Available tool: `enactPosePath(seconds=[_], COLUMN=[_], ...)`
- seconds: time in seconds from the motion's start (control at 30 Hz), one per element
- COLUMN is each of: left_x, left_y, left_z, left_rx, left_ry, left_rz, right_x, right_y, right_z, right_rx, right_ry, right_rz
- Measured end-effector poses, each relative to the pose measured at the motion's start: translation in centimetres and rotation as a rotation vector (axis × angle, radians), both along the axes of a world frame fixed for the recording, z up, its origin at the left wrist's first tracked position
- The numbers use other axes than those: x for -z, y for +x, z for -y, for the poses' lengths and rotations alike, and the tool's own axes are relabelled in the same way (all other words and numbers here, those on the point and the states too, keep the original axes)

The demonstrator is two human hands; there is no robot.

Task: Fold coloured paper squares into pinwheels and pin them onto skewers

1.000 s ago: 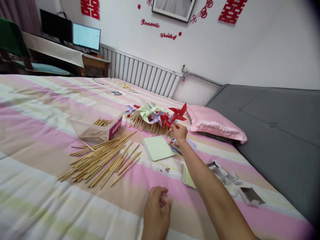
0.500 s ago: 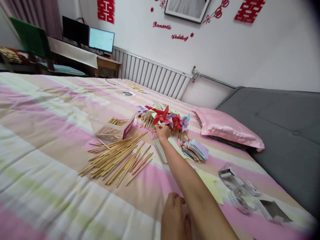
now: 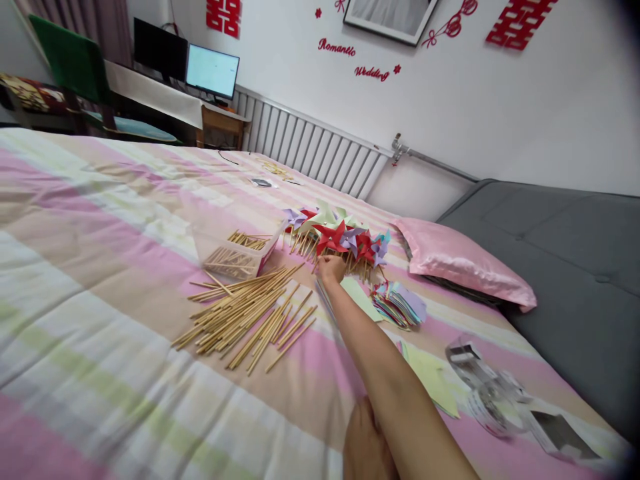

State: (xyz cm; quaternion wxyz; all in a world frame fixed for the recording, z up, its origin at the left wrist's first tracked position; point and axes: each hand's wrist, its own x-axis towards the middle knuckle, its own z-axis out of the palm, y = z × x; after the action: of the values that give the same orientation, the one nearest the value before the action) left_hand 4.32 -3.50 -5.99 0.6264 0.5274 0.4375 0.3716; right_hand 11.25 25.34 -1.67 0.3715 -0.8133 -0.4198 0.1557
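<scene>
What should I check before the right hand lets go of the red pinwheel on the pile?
1. Right hand at the red pinwheel: ok, at its stick.
2. Grip closed on the stick: cannot tell.
3. Pinwheel lies on the pinwheel pile: ok.
4. Left hand free: cannot tell, partly hidden by the forearm.
5. Loose sticks apart from the pile: ok.
6. Paper stack clear of the arm: ok.

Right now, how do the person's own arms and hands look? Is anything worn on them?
Both are bare. The right hand and its long forearm show no sleeve, glove, watch or ring. The left hand, partly hidden by that forearm, shows no glove either.
</scene>
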Motion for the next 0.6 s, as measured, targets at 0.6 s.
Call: enactPosePath(seconds=[0.6], left_x=[1.8], left_y=[0.5], left_z=[0.1], left_rx=[0.135], left_ry=[0.481], left_rz=[-0.467], right_x=[-3.0], right_y=[3.3], right_z=[8.1], right_rx=[-0.137], right_ry=[0.118], right_rz=[0.003])
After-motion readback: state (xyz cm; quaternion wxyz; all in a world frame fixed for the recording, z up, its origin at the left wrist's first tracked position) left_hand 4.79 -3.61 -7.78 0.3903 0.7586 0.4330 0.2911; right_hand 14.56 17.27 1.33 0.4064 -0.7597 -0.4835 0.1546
